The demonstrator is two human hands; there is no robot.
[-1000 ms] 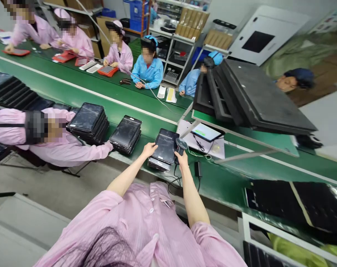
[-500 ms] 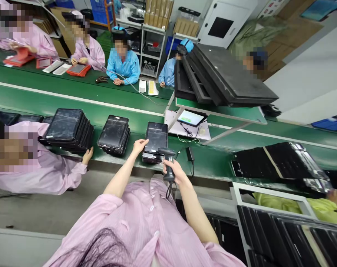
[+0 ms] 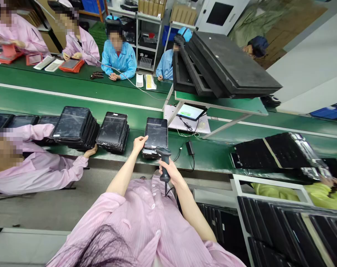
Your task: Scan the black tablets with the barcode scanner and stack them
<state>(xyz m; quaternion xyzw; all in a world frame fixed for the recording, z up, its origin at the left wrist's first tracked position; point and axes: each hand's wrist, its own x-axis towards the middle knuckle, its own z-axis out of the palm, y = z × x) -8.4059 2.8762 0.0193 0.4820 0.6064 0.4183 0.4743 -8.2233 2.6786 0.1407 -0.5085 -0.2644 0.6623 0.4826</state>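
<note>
Scanner, head view: the black handheld scanner (image 3: 164, 165) has shifted over the last second from the right side of the tablet stack (image 3: 150, 154) to its near side; the handle is roughly upright.
Bearing on the work: the scanner's head now overlaps the stack's near right corner in this view, close to pale strips (image 3: 149, 151); this appears to place it for use there, though whether it is reading cannot be told.
Right hand: the right hand (image 3: 169, 170) is wrapped around the scanner's handle, nearer the wearer than the stack.
Left hand: the left hand (image 3: 141, 144) has its fingertips at the left edge of the top tablet (image 3: 156, 132); whether they pinch or merely rest cannot be told.
Top tablet: face up on the stack, on the green tabletop (image 3: 212, 152), between the hands and slightly beyond them.
Neighbouring stack: a second tablet stack (image 3: 112, 128) stands to the left, apart from the left hand.
</note>
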